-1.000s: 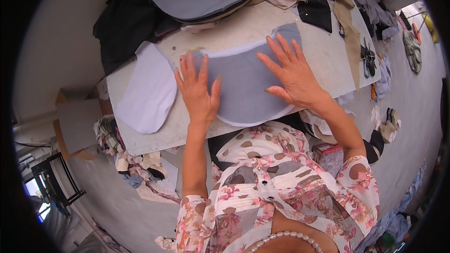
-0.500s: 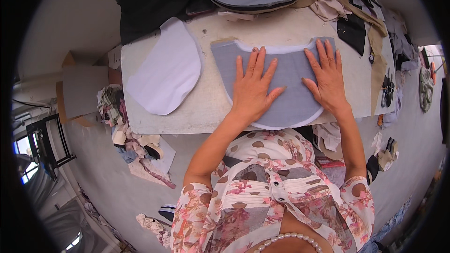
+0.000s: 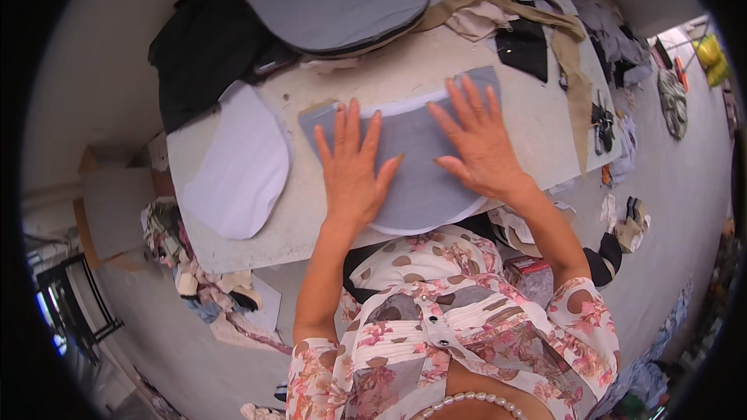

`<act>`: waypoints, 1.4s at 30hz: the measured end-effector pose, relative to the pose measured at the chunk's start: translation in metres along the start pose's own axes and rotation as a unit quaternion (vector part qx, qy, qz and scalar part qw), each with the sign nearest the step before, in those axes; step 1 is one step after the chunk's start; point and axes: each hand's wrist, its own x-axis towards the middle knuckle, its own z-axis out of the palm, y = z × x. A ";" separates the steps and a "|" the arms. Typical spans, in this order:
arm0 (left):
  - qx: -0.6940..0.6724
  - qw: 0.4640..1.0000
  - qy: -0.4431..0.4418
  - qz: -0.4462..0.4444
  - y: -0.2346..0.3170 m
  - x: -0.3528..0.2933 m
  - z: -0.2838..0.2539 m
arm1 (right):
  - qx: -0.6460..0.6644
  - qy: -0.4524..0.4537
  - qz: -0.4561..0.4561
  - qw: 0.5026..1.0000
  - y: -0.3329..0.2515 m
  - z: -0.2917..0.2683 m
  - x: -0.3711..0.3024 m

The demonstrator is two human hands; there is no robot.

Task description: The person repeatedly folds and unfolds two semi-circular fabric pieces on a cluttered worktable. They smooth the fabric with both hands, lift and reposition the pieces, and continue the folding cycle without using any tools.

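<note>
Under both my palms lies a grey fabric piece [image 3: 418,157] with a curved lower edge and a scooped top. A white layer shows beneath it along the scoop and the lower curve. My left hand [image 3: 350,167] rests flat on its left part, fingers spread, fingertips close to the top edge. On the right part my right hand [image 3: 478,140] is also flat with fingers apart. Left of these, a separate white piece of cut fabric [image 3: 243,162] with a rounded side lies on the table.
The pale table [image 3: 311,222] holds a stack of grey rounded pieces [image 3: 346,0] at the back. Black cloth [image 3: 206,54] covers the back left corner. Tan strips [image 3: 574,70] and a black scrap [image 3: 523,48] lie on the right, with black-handled scissors [image 3: 602,126] by the edge.
The whole view has swung, so the table appears shifted left and tilted. Both hands stay spread flat on the grey fabric piece; I see no clear move of the fabric on the table.
</note>
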 end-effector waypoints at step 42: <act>-0.210 0.716 0.539 -0.390 -0.176 -0.177 -0.058 | 0.223 -0.063 -0.252 0.940 -0.252 0.140 0.177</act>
